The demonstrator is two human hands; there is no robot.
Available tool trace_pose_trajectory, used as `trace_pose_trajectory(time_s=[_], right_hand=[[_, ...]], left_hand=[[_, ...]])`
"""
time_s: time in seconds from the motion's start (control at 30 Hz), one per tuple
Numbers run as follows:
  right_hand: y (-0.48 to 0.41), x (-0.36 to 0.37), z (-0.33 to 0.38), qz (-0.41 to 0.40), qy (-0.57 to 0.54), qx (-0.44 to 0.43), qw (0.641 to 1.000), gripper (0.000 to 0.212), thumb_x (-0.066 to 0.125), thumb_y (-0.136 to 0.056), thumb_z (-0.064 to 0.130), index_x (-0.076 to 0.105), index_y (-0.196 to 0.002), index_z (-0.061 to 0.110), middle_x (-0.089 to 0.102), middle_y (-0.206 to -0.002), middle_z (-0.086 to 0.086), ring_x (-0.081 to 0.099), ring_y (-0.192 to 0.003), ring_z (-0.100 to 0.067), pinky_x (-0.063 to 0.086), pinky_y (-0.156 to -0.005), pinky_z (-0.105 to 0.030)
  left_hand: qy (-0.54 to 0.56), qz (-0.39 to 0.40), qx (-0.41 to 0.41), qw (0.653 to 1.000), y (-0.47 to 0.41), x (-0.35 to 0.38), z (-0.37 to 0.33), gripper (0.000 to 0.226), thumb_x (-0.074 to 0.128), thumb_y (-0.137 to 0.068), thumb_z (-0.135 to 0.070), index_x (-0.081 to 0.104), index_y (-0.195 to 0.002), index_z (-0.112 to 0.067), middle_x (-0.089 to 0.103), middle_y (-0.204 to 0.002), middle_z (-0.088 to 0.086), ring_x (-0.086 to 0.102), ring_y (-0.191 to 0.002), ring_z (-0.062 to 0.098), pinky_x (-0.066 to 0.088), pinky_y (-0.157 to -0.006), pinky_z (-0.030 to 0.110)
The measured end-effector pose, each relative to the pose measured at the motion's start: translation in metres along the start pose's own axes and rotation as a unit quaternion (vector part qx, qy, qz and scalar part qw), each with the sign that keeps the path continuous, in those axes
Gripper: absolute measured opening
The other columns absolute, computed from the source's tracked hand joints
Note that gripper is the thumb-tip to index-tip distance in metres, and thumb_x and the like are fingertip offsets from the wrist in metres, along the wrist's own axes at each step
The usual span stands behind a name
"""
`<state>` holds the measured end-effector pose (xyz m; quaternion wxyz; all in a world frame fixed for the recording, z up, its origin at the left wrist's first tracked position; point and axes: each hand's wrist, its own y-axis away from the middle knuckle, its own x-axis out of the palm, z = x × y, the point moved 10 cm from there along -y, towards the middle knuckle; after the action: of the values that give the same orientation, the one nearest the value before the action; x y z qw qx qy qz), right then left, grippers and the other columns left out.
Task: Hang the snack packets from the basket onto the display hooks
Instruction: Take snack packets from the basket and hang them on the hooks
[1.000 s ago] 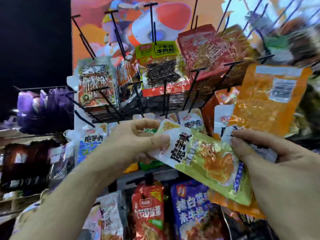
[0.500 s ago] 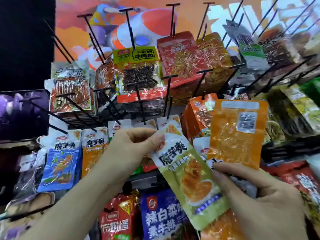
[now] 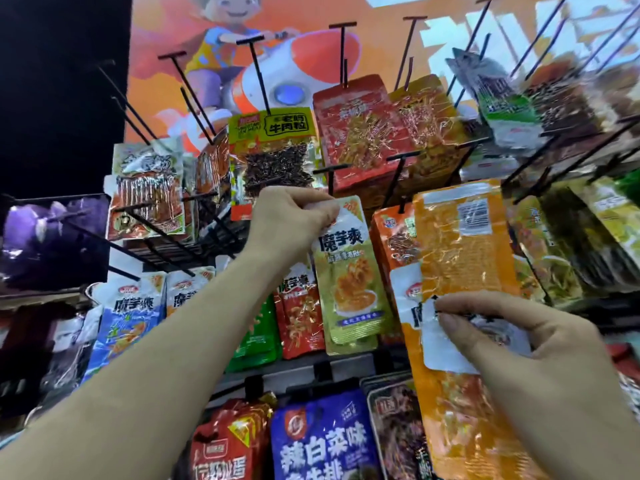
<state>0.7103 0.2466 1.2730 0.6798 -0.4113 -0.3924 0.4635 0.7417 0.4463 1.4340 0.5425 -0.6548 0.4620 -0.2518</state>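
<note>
While my left hand (image 3: pixel 291 220) is curled, thumb and fingers pinching the white top corner of a yellow-green packet (image 3: pixel 349 282), the flat glossy pouch hangs nearly upright in front of the hung packets (image 3: pixel 301 313). Its top sits just below the T-shaped tip of a thin black wire hook (image 3: pixel 330 169). My fingers cover its top edge, so I cannot tell whether it is threaded on the wire. Right of it, my right hand (image 3: pixel 519 344) grips a fanned bunch of pouches, thumb pressed on a white-topped packet (image 3: pixel 440 351) whose print is mostly hidden. Behind that, an orange packet (image 3: pixel 460 247) stands upright with its back toward me, showing a barcode label, the film crinkled and shiny. A lower orange pouch (image 3: pixel 457 427) in the same grip runs off the near edge. At the far right the hung packets are smeared and unreadable.
</note>
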Motion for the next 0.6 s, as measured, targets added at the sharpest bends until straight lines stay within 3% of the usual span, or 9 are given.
trace_pose_trajectory(time_s=[0.03,0.1,0.17,0.27,0.37,0.43,0.57,0.6], right_hand=[[0.000,-0.002,-0.005,0.003,-0.014,0.027,1.000,0.026,0.077,-0.076,0.013,0.077,-0.070,0.038,0.070,-0.079,0.027,0.061,-0.082,0.015,0.046,-0.063,-0.001],[-0.001,0.001,-0.009,0.021,-0.011,0.040,0.999,0.029,0.076,-0.076,0.018,0.074,-0.073,0.046,0.068,-0.082,0.033,0.056,-0.086,0.022,0.042,-0.061,0.001],[-0.003,0.002,-0.010,0.023,-0.007,0.040,0.999,0.028,0.076,-0.076,0.021,0.073,-0.075,0.049,0.067,-0.084,0.034,0.055,-0.087,0.023,0.041,-0.063,-0.001],[-0.005,0.000,-0.008,0.026,-0.033,0.037,0.998,0.025,0.076,-0.077,0.016,0.076,-0.070,0.040,0.071,-0.082,0.027,0.059,-0.085,0.017,0.045,-0.063,-0.001],[-0.010,0.002,0.000,0.027,-0.027,0.019,0.999,0.025,0.076,-0.077,0.014,0.076,-0.070,0.038,0.070,-0.081,0.026,0.062,-0.083,0.012,0.044,-0.063,0.000],[-0.016,0.002,0.004,0.028,-0.020,0.009,0.999,0.026,0.075,-0.078,0.015,0.075,-0.073,0.041,0.070,-0.082,0.027,0.063,-0.083,0.009,0.045,-0.062,-0.002],[-0.023,0.008,0.004,0.045,-0.021,0.026,0.998,0.027,0.074,-0.081,0.015,0.076,-0.087,0.042,0.070,-0.099,0.024,0.068,-0.086,-0.020,0.054,-0.055,-0.015],[-0.024,0.011,0.004,0.053,-0.020,0.029,0.998,0.028,0.073,-0.082,0.015,0.076,-0.092,0.041,0.067,-0.109,0.025,0.068,-0.091,-0.015,0.053,-0.056,-0.011]], left_hand=[[-0.006,0.004,-0.002,1.000,0.001,0.002,-0.002,0.002,0.075,-0.084,-0.014,0.075,-0.085,-0.014,0.073,-0.084,0.003,0.070,-0.081,0.024,0.059,-0.075,0.037],[-0.030,0.021,-0.003,0.999,0.000,0.008,-0.006,0.012,0.071,-0.086,-0.013,0.070,-0.076,-0.019,0.072,-0.083,0.009,0.067,-0.075,0.033,0.057,-0.067,0.039],[-0.054,0.042,-0.006,0.998,-0.002,0.014,-0.008,0.018,0.068,-0.089,-0.012,0.068,-0.072,-0.020,0.069,-0.078,0.012,0.061,-0.067,0.026,0.054,-0.060,0.036],[-0.048,0.057,-0.050,0.996,-0.008,0.015,0.000,0.015,0.066,-0.091,-0.014,0.070,-0.076,-0.015,0.064,-0.070,0.008,0.053,-0.049,0.018,0.046,-0.045,0.025],[-0.058,0.036,-0.027,0.997,-0.010,0.012,-0.002,0.002,0.069,-0.088,-0.015,0.068,-0.089,-0.014,0.064,-0.073,0.004,0.060,-0.059,0.019,0.052,-0.054,0.029],[-0.099,-0.016,0.034,0.994,-0.008,0.004,-0.009,0.019,0.076,-0.082,-0.020,0.061,-0.093,-0.016,0.062,-0.076,0.003,0.064,-0.070,0.021,0.054,-0.064,0.033],[-0.102,-0.074,0.079,0.989,0.004,-0.006,-0.009,0.027,0.080,-0.078,-0.027,0.057,-0.091,-0.020,0.059,-0.074,-0.009,0.055,-0.064,0.002,0.044,-0.056,0.016],[-0.099,-0.085,0.087,0.988,0.005,-0.006,-0.009,0.024,0.080,-0.078,-0.027,0.060,-0.089,-0.020,0.059,-0.073,-0.012,0.054,-0.063,0.001,0.044,-0.056,0.017]])
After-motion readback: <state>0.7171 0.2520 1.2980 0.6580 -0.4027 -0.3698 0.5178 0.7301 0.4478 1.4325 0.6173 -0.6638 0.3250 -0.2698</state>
